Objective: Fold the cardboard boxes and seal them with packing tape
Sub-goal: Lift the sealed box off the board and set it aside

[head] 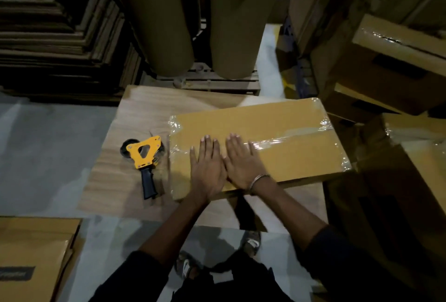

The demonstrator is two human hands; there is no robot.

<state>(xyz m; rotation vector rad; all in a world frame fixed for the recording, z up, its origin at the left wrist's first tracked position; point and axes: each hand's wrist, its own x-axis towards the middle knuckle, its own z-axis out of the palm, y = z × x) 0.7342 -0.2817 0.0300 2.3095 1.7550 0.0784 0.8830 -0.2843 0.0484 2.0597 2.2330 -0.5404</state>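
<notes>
On the wood-grain tabletop lies one flat, rectangular yellow-brown cardboard box, its seam and edges covered with glossy, wrinkled clear packing tape. Just beside the box's left end rests one yellow tape dispenser with a black handle, untouched. Two hands press palm-down side by side on the box's near half: the left hand and the right hand, both with fingers straight and close together, holding nothing. A thin metal bangle circles the right wrist. Behind the tabletop stand what seem to be two tall brown paper rolls, dimly lit.
</notes>
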